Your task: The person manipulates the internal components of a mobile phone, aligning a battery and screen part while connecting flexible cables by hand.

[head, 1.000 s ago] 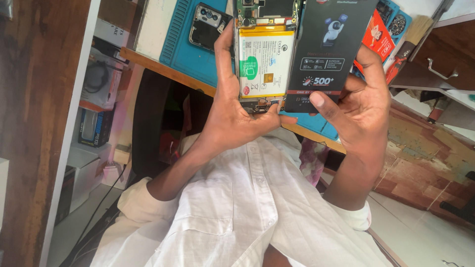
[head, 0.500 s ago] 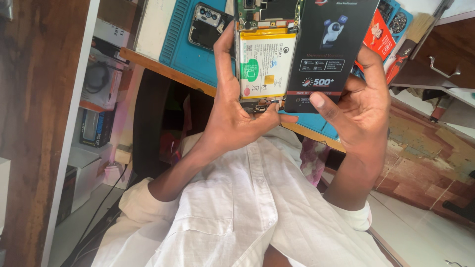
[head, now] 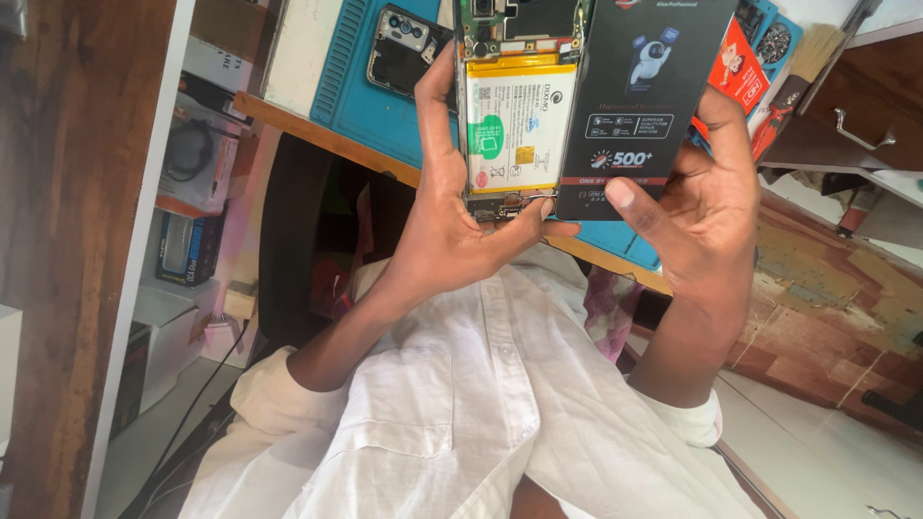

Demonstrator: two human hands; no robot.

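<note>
1. Behind the hands, a blue mat (head: 365, 106) lies on the wooden counter (head: 317, 139).
2. The left hand (head: 461, 226) clamps an opened phone (head: 514, 106), thumb at its bottom edge, fingers up its side.
3. The right hand (head: 707, 207) grips a black box (head: 644, 96) touching the phone.
4. Keep both level; support the phone's edges, not its battery.

A blue work mat (head: 370, 101) bears a phone back cover (head: 404, 53).
</note>
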